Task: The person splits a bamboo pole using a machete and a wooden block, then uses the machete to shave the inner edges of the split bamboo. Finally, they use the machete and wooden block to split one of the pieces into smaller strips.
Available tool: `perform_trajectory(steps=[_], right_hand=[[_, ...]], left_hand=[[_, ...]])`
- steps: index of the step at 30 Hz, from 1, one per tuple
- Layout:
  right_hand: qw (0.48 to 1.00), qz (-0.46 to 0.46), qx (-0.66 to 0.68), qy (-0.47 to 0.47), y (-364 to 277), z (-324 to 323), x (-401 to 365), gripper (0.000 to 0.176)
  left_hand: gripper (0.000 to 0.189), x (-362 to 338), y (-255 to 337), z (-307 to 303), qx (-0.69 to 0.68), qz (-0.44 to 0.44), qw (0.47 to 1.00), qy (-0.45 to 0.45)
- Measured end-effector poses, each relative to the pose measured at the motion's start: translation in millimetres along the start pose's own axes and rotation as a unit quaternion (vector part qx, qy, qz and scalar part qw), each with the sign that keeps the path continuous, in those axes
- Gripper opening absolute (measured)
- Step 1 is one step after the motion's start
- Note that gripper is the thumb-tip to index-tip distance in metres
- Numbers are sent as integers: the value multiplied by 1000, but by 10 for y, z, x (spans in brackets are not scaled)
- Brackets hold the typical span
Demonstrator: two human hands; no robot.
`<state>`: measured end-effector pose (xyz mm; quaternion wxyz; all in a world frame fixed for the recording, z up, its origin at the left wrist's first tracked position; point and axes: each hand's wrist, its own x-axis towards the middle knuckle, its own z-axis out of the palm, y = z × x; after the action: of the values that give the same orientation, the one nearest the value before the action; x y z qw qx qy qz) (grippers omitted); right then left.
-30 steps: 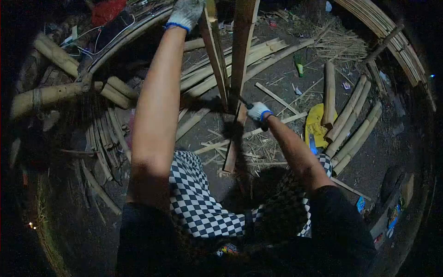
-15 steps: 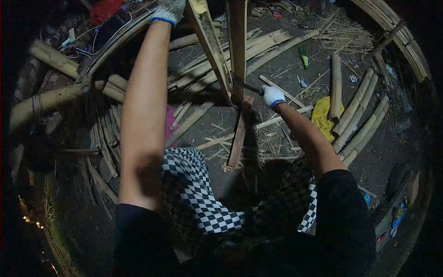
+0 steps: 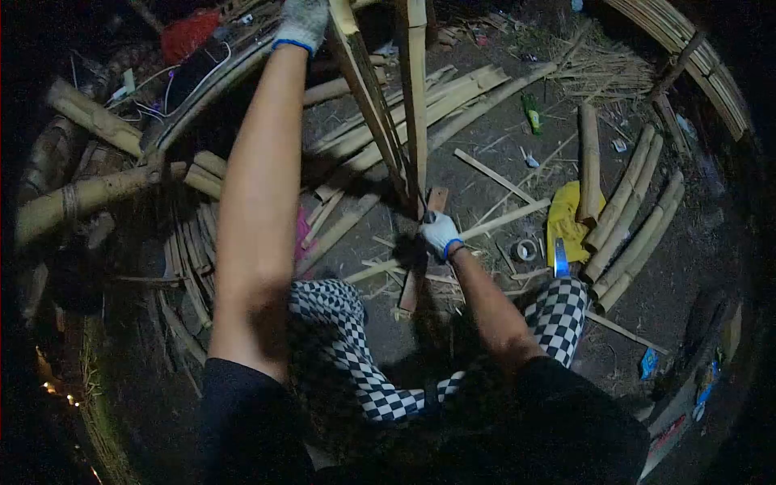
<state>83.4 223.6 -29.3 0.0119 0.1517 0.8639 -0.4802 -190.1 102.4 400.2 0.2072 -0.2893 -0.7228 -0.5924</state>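
Note:
A bamboo pole (image 3: 416,97) stands upright in front of me, split lengthwise into two halves that spread apart toward the top. My left hand (image 3: 303,23), in a white knit glove with a blue cuff, is closed at the upper end of the left half; the frame edge cuts off part of the fingers. My right hand (image 3: 440,233), gloved alike, is closed around the handle of a knife (image 3: 430,217) at the pole's lower end. Its blade is mostly hidden there. Beneath lies a reddish-brown wooden board (image 3: 437,199), partly covered by my right hand.
Split bamboo lengths (image 3: 461,89) lie beyond the pole. At right, short bamboo pieces (image 3: 618,194) rest by a yellow cloth (image 3: 566,214), with a tape roll (image 3: 525,250) nearby. A green bottle (image 3: 532,113) lies farther off. Thick bamboo poles (image 3: 89,198) extend at left.
My right hand has moved down and left, toward me, with the knife to the pole's lower end. My left hand stays at the top of the bamboo. The tape roll has come into view.

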Motion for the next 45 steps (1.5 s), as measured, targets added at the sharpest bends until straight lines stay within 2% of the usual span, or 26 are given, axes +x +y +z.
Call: perform_trajectory(steps=[3,6,7,8,9,10,11,13,15,16,21,22,23,25,27,28,29,31,32,33,34,35,37,39,40,45], right_hand=[[995,19,96,-21,-330,-41,-136,23],[853,190,468,-135,-677,-121,-277,5],[853,187,469,-134,-712,-173,-306,5],[842,201,477,-151,-778,-262,-344,4],[831,213,485,-168,-812,-331,-364,4],[852,184,453,-188,-794,-388,-392,5],[853,181,453,-188,-807,-472,-434,5],[946,131,268,-131,-841,-677,-487,12],[988,82,61,-118,-677,-851,-432,36],[989,59,26,-132,-589,-919,-383,39],[998,-8,9,-67,-247,-841,-590,42],[998,-18,19,-60,-168,-780,-621,42],[998,-18,15,-59,-180,-802,-650,42],[987,11,85,-139,-308,-828,-620,42],[965,91,196,-146,-794,-966,-716,31],[931,132,290,-176,-927,-957,-783,24],[885,174,381,-205,-996,-890,-843,18],[885,159,402,-175,-799,-552,-866,10],[892,124,413,-139,-653,-372,-774,10],[896,88,422,-104,-657,-320,-778,9],[892,103,429,-102,-668,-271,-751,10],[872,124,467,-77,-664,-114,-675,9],[848,166,500,-66,-833,9,-665,7],[882,192,431,7,-905,251,-539,19],[952,168,253,25,-712,508,-296,30],[970,175,41,164,-768,657,-226,38]], left_hand=[[27,179,-196,17,-76,-52,994,-57],[28,243,-253,48,-100,2,992,-75],[28,213,-223,30,-68,35,991,-106],[29,170,-85,105,-123,-72,987,-75],[29,311,-272,40,-122,-67,987,-76],[31,433,-455,-65,149,170,972,-69],[33,519,-595,-128,401,382,831,-51],[28,310,-317,-76,398,378,835,-34],[28,-11,35,-33,246,231,938,-77],[28,12,15,-106,295,318,899,-54],[25,304,-478,-351,380,238,894,21],[25,320,-403,-299,178,54,982,35],[25,305,-271,-252,-40,-130,990,45],[25,161,-215,-382,-20,-84,996,9],[26,26,-126,-345,82,67,994,25],[26,-48,56,-250,14,-48,997,62],[26,24,26,-249,16,-44,997,58],[21,26,-196,-214,99,108,988,44],[27,-19,-78,-132,-187,-80,979,-32],[27,-29,-155,-63,-192,-83,978,-28],[26,-35,-222,5,4,62,998,-23],[29,48,-322,58,202,207,957,-18],[28,338,-666,71,185,212,957,-69],[25,398,-741,267,440,309,843,11],[21,81,-6,427,682,120,719,-69],[20,312,-539,319,542,259,799,16]])
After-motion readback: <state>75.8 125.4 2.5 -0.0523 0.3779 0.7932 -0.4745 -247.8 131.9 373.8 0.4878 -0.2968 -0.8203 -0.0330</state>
